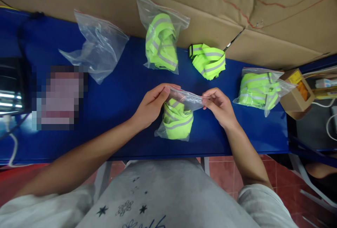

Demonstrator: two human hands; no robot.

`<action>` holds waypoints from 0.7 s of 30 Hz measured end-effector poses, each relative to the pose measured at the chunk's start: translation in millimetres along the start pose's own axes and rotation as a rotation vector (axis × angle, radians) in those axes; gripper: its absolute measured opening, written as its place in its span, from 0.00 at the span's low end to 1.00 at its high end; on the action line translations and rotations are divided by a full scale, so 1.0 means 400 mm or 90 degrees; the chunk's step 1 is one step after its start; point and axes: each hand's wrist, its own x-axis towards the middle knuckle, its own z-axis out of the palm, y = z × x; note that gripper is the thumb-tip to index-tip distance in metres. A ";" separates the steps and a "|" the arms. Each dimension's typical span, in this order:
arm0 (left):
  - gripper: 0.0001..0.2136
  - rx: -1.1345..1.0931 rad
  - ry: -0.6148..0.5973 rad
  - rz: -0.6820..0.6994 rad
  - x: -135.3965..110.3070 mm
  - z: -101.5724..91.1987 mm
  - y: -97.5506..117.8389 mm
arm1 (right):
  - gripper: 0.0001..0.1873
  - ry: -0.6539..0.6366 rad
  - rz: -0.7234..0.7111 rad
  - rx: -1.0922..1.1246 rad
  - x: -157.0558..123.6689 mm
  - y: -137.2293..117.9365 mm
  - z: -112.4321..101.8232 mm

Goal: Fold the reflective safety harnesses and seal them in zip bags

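My left hand (pixel 153 104) and my right hand (pixel 219 106) both pinch the top edge of a clear plastic bag (pixel 181 98) at the middle of the blue table (pixel 121 115). Inside that bag sits a folded neon-yellow reflective band (pixel 177 122), resting on the table. The left fingers grip the bag's left corner, the right fingers its right corner.
A bagged yellow band (pixel 160 41) lies at the back, a loose band (pixel 207 61) beside it, another bagged one (pixel 259 89) at the right. An empty clear bag (pixel 98 50) is at the back left. Cardboard (pixel 210 6) lines the far edge; a small box (pixel 297 92) stands right.
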 end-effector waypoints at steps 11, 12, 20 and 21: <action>0.25 0.007 -0.099 -0.060 -0.008 0.002 0.018 | 0.10 0.154 -0.157 -0.014 -0.006 -0.016 -0.047; 0.25 0.005 -0.095 -0.060 -0.009 0.001 0.017 | 0.11 0.158 -0.157 -0.015 -0.005 -0.018 -0.051; 0.25 0.039 -0.104 -0.041 -0.015 0.004 0.024 | 0.03 0.016 -0.289 -0.253 -0.031 -0.039 -0.008; 0.25 0.042 -0.116 -0.039 -0.016 0.005 0.025 | 0.03 0.054 -0.283 -0.227 -0.032 -0.038 -0.010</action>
